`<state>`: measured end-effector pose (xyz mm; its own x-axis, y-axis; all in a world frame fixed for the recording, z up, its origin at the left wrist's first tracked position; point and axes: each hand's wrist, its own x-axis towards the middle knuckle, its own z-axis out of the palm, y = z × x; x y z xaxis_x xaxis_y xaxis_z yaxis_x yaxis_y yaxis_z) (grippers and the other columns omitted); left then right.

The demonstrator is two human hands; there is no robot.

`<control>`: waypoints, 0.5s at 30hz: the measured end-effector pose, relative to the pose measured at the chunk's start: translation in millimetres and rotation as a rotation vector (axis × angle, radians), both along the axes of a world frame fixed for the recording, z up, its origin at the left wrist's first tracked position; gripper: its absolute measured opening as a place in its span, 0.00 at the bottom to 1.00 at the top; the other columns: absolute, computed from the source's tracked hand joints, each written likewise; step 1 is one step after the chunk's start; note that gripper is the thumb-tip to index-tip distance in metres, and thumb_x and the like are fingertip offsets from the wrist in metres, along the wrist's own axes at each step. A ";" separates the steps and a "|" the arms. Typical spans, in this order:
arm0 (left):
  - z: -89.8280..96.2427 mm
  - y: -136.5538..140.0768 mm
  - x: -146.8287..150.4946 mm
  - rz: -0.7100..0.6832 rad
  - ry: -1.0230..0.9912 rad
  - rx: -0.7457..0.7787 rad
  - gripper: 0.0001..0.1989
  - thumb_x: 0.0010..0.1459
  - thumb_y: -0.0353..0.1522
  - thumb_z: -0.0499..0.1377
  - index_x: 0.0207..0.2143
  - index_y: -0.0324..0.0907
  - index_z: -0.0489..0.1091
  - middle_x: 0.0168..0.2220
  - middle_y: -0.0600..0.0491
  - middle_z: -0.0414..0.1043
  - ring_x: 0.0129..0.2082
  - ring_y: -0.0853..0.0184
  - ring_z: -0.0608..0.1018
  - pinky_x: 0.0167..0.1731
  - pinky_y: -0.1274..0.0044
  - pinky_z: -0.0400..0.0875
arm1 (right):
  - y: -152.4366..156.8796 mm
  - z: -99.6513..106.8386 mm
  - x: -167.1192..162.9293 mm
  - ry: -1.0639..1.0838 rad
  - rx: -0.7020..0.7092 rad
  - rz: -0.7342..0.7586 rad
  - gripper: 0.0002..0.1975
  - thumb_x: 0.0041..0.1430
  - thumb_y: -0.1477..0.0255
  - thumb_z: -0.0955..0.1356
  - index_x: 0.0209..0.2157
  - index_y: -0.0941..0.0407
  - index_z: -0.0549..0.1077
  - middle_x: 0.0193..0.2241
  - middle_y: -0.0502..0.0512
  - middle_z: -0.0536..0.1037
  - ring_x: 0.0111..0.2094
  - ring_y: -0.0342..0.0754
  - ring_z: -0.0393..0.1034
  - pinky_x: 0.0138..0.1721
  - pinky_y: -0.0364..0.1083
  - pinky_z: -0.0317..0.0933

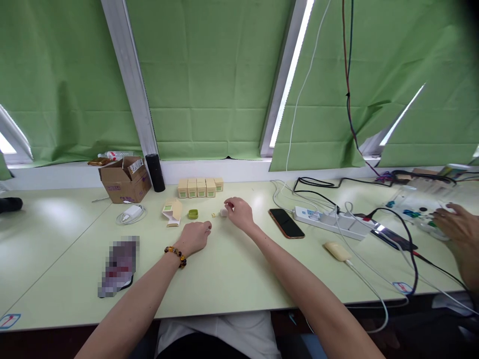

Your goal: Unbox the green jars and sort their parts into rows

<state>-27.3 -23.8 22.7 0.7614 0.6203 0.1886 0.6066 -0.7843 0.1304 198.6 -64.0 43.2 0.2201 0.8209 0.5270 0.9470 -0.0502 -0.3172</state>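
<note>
My left hand (194, 238), with a beaded bracelet at the wrist, rests low over the table with its fingers curled closed. Whatever is in it, if anything, is hidden. To its right, my right hand (239, 213) has its fingers bent together around a small white piece (223, 213), partly covered by them. Between the hands lies a tiny yellow piece (213, 215). Just beyond my left hand sits a small green square container (192, 214). An opened little cardboard box (172, 213) stands left of it.
Several small tan boxes (196, 188) line up behind. A brown carton (125, 180), black cylinder (155, 172) and white charger (131, 213) are at left. Rightward lie a phone (286, 223), power strip (329, 222), yellowish mouse-shaped item (337, 251) and cables. Another person's hand (454, 224) works far right.
</note>
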 end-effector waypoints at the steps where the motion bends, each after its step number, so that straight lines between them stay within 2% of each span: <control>1: -0.3 0.4 -0.1 0.001 0.002 -0.003 0.13 0.69 0.33 0.50 0.48 0.46 0.73 0.42 0.46 0.82 0.40 0.55 0.82 0.35 0.72 0.64 | 6.9 3.7 5.3 -0.055 -0.046 -0.041 0.13 0.70 0.75 0.63 0.49 0.52 0.78 0.43 0.55 0.83 0.46 0.51 0.74 0.42 0.48 0.64; 6: -0.1 1.2 0.0 0.015 0.025 -0.024 0.13 0.69 0.33 0.50 0.50 0.46 0.72 0.42 0.46 0.81 0.41 0.56 0.82 0.37 0.71 0.67 | 45.1 15.3 24.8 -0.141 -0.117 -0.092 0.18 0.69 0.77 0.63 0.55 0.53 0.77 0.49 0.60 0.81 0.52 0.57 0.69 0.48 0.52 0.60; 15: 2.9 -1.1 0.3 0.023 0.058 -0.016 0.13 0.70 0.34 0.49 0.50 0.47 0.71 0.42 0.47 0.81 0.40 0.56 0.82 0.36 0.71 0.67 | 91.7 12.4 26.7 -0.279 -0.233 -0.107 0.19 0.65 0.76 0.67 0.57 0.56 0.71 0.53 0.65 0.75 0.56 0.59 0.62 0.55 0.52 0.55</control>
<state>-27.0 -24.9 25.6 0.7561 0.6406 0.1344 0.6315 -0.7679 0.1074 225.3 27.7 55.7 0.1856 0.9059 0.3806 0.9808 -0.1943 -0.0158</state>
